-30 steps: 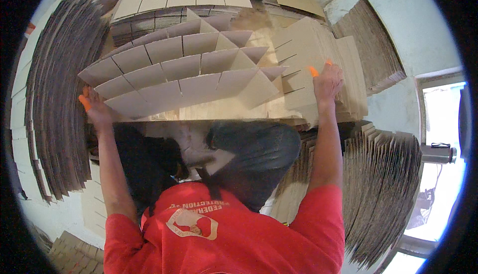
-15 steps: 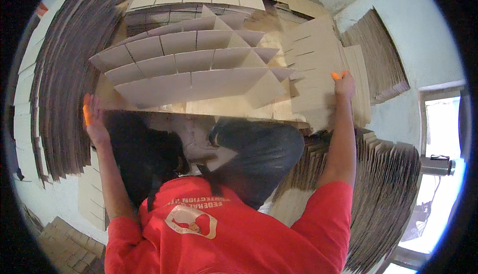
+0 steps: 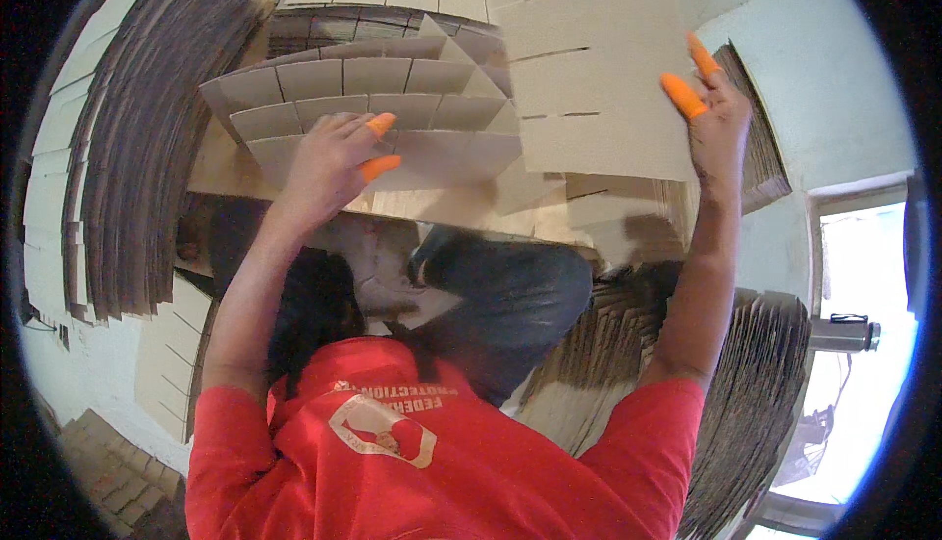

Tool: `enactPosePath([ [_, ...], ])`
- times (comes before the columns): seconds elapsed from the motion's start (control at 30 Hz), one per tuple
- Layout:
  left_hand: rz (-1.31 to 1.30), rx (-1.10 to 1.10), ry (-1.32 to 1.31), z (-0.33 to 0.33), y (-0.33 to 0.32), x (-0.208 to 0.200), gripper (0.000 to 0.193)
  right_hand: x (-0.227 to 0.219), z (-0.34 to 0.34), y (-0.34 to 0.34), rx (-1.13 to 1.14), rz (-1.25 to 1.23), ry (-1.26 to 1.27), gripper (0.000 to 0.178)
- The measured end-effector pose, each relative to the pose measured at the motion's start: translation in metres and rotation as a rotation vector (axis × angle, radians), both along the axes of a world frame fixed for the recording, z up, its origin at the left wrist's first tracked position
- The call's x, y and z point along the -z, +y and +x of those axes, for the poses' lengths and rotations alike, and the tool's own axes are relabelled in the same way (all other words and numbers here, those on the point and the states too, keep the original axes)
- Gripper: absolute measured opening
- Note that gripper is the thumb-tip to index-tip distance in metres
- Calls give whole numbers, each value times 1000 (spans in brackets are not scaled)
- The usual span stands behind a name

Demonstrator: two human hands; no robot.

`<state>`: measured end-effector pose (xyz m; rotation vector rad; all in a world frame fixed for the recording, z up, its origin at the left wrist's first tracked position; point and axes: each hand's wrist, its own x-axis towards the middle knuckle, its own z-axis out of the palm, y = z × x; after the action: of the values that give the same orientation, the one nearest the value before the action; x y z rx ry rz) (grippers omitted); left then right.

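Bench (image 3: 432,205) below us: our right hand (image 3: 721,116) now grips a slotted sheet (image 3: 608,79), raised off the stack (image 3: 628,210) beneath; our left hand (image 3: 329,167), empty, has moved over the divider grid (image 3: 446,154): fresh piece taken.

On my right I see a pale, bluish-white wall (image 3: 780,138), with a thin seam toward its far end where it meets another pale surface. Nearer on that side, a tall, window-like opening (image 3: 863,270) glares white inside a greyish frame (image 3: 854,194); it is the brightest part of my view. A grey metallic cylinder (image 3: 839,334) juts across it. Before me lies a light-brown wooden tabletop (image 3: 461,208), and below its near edge I see patchy grey floor (image 3: 392,295). Near left, another whitish wall (image 3: 103,363) catches softer light.
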<state>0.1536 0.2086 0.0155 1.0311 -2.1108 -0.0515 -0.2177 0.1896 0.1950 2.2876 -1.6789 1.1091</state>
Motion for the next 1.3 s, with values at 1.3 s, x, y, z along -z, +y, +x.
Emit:
enactPosePath([
  [1.3,187,60,99,-25,-27,36,15,62,34,-28,-148,178,-155,60],
])
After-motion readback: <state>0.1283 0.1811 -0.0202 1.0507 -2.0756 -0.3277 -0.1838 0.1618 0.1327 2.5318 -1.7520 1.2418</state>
